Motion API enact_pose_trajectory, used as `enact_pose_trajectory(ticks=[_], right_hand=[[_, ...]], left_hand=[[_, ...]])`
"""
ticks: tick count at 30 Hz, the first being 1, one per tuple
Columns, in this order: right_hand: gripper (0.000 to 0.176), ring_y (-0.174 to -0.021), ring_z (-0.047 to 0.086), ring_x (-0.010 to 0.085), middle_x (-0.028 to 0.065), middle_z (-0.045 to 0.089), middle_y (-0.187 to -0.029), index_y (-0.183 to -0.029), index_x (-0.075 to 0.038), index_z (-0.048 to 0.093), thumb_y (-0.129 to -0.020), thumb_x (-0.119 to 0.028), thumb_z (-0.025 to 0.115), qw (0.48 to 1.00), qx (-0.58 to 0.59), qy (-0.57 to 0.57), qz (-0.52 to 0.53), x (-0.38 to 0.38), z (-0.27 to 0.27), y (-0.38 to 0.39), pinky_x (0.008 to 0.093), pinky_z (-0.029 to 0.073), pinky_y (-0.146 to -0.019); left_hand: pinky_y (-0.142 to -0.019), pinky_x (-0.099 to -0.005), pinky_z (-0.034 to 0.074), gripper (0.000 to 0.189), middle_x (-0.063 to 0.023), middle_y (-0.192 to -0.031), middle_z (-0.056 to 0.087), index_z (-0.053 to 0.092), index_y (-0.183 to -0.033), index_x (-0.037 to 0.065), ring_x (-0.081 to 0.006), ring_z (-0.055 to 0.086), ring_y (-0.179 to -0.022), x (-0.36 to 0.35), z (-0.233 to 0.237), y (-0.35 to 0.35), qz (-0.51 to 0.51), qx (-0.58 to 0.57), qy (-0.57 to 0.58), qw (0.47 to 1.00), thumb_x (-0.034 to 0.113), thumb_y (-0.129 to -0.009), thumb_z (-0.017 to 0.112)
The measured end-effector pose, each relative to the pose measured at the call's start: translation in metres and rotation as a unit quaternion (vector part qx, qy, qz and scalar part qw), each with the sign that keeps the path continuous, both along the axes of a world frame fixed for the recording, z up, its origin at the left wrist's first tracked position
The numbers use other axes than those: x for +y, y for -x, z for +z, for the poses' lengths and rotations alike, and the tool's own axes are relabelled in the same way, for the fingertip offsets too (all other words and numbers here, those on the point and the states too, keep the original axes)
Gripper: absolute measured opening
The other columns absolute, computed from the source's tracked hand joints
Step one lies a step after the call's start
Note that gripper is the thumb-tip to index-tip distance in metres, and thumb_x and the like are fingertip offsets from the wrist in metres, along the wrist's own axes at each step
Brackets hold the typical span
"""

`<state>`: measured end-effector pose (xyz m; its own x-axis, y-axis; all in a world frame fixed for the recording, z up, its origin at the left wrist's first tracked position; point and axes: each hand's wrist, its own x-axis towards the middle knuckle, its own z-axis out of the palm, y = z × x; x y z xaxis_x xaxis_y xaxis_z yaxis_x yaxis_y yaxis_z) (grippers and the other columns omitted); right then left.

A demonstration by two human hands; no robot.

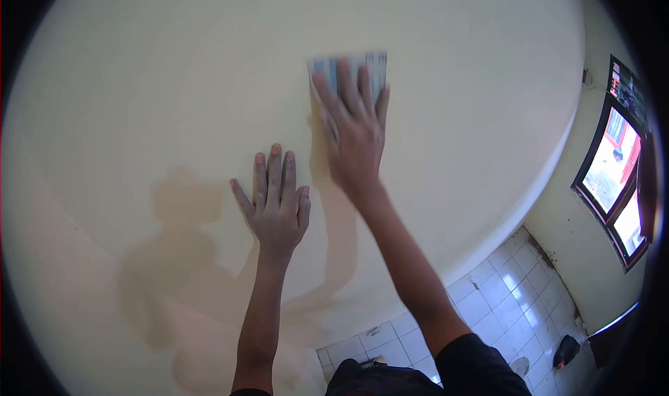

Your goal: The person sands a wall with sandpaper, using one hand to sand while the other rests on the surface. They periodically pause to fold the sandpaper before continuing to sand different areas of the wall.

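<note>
My right hand [354, 127] presses a small rectangular sheet of sandpaper [377, 67] flat against the pale wall [446, 117]. Blue-grey printed marks show on the sheet's pale back; its grit side is hidden. The fingers lie over the sheet, a little blurred by motion. Lower and to the left, my left hand [276, 211] rests open on the wall with its fingers spread, holding nothing. Greyish dust covers its fingers.
Shadows of my head and arms fall on the wall at left. White floor tiles [502, 312] lie below on the right. A dark-framed window [613, 166] is in the side wall, with a picture [628, 89] above it. A dark object [566, 352] lies on the floor.
</note>
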<state>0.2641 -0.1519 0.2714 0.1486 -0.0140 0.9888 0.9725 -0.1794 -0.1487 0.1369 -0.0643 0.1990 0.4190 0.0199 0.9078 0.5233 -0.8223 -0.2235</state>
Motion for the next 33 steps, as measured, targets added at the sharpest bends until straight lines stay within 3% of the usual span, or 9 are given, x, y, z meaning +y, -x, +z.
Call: enact_pose_trajectory(ticks=[4,7,13,16,22,23,25,30,33], right_hand=[[0.045,-0.135,0.035,0.0378,0.0103,0.041,-0.146,-0.132,-0.026,0.056,-0.087,-0.02,0.056,0.992,0.055,0.116,-0.001,0.005,-0.164,0.025,0.0655,0.015,-0.107],[0.044,-0.135,0.035,0.0366,0.0096,0.042,-0.145,-0.131,-0.027,0.057,-0.088,-0.02,0.055,0.986,0.061,0.152,-0.02,-0.007,-0.185,0.021,0.0655,0.014,-0.107],[0.046,-0.138,0.028,0.0397,0.0135,0.036,-0.148,-0.135,-0.021,0.052,-0.089,-0.013,0.051,0.999,0.013,0.023,0.018,-0.008,0.016,0.012,0.0625,0.011,-0.11],[0.05,-0.135,0.034,0.0392,0.0108,0.04,-0.146,-0.135,-0.023,0.052,-0.086,-0.014,0.057,0.999,0.002,-0.045,0.002,0.008,0.034,0.013,0.0615,0.018,-0.109],[0.052,-0.132,0.04,0.0313,0.0048,0.046,-0.142,-0.131,-0.03,0.055,-0.08,-0.024,0.064,0.98,0.006,0.196,0.021,0.016,-0.229,0.06,0.0653,0.028,-0.1],[0.054,-0.132,0.04,0.03,0.0037,0.046,-0.142,-0.131,-0.03,0.056,-0.078,-0.026,0.066,0.98,-0.006,0.201,0.017,0.007,-0.23,0.067,0.0653,0.028,-0.1],[0.055,-0.132,0.04,0.0293,0.0032,0.046,-0.142,-0.131,-0.031,0.055,-0.077,-0.027,0.067,0.981,-0.009,0.192,0.011,0.015,-0.215,0.059,0.0657,0.027,-0.101],[0.058,-0.135,0.036,0.0313,0.0046,0.04,-0.147,-0.136,-0.026,0.05,-0.08,-0.016,0.062,0.997,-0.042,0.063,0.033,0.02,-0.006,0.056,0.0669,0.023,-0.103],[0.054,-0.135,0.035,0.0345,0.0066,0.039,-0.147,-0.135,-0.025,0.052,-0.082,-0.017,0.061,0.998,-0.024,0.023,0.05,0.027,-0.002,0.057,0.0678,0.019,-0.104]], left_hand=[[-0.113,-0.0592,0.005,0.05,-0.0068,-0.147,0.04,0.044,-0.139,0.01,-0.0287,0.028,-0.141,0.005,-0.013,0.006,-0.002,0.001,-0.001,1.0,0.033,-0.095,0.041],[-0.113,-0.059,0.005,0.05,-0.0069,-0.147,0.041,0.045,-0.139,0.01,-0.0288,0.029,-0.14,0.004,-0.02,0.008,0.009,0.014,-0.025,1.0,0.033,-0.095,0.042],[-0.113,-0.0592,0.005,0.047,-0.0062,-0.147,0.041,0.046,-0.138,0.011,-0.0286,0.03,-0.14,0.004,-0.019,0.003,-0.004,-0.008,-0.02,1.0,0.03,-0.096,0.04],[-0.113,-0.0573,0.004,0.049,-0.0092,-0.146,0.041,0.044,-0.139,0.007,-0.0297,0.03,-0.14,0.006,-0.024,0.009,0.006,-0.008,-0.02,1.0,0.031,-0.097,0.037],[-0.114,-0.0535,0.0,0.057,-0.0203,-0.148,0.034,0.038,-0.139,-0.004,-0.0356,0.023,-0.141,0.021,-0.066,0.034,-0.102,-0.137,0.091,0.981,0.035,-0.099,0.025],[-0.114,-0.0536,0.0,0.058,-0.0206,-0.148,0.033,0.038,-0.14,-0.004,-0.0362,0.022,-0.142,0.023,-0.069,0.039,-0.08,-0.1,0.083,0.988,0.035,-0.1,0.023],[-0.114,-0.0538,0.0,0.058,-0.0208,-0.149,0.032,0.037,-0.14,-0.003,-0.0368,0.02,-0.142,0.025,-0.07,0.037,-0.058,-0.07,0.071,0.993,0.035,-0.1,0.021],[-0.114,-0.0551,-0.001,0.055,-0.0152,-0.149,0.034,0.04,-0.14,0.001,-0.0331,0.02,-0.143,0.019,-0.071,0.033,-0.055,-0.099,0.064,0.991,0.035,-0.1,0.022],[-0.114,-0.0557,0.0,0.055,-0.0149,-0.149,0.034,0.043,-0.139,0.003,-0.0328,0.021,-0.143,0.023,-0.073,0.033,-0.052,-0.103,0.057,0.992,0.035,-0.1,0.021]])
